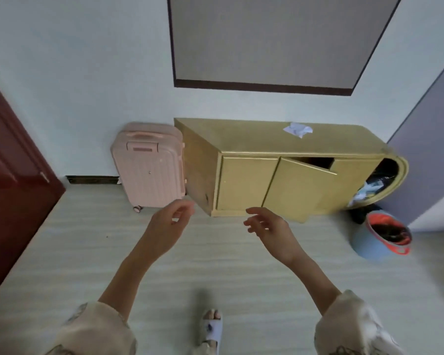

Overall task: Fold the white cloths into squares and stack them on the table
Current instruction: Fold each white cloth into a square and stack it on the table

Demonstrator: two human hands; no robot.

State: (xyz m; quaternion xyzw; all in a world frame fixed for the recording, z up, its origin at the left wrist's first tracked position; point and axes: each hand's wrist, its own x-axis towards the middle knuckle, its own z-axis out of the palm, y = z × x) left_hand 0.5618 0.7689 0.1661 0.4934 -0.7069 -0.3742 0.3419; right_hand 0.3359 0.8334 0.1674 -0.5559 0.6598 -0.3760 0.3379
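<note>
Both hands hung empty over the floor; the left hand (168, 226) and right hand (269, 230) had fingers loosely spread; the crumpled white cloth (298, 129) lay at one o'clock atop the yellow cabinet (244, 183), well apart from them.

White crumpled cloth (297, 129) on mustard-yellow cabinet (244, 185). Pale pink ribbed suitcase (149, 167). Dark red door (13, 185). Blue bin (372, 244), orange-red rim. Light grey streaked floor (215, 265). Beige patterned sleeves (95, 329).

A home room: pink suitcase (149, 166) beside a yellow cabinet (280, 175), red door (13, 185), laundry basket (381, 238).
</note>
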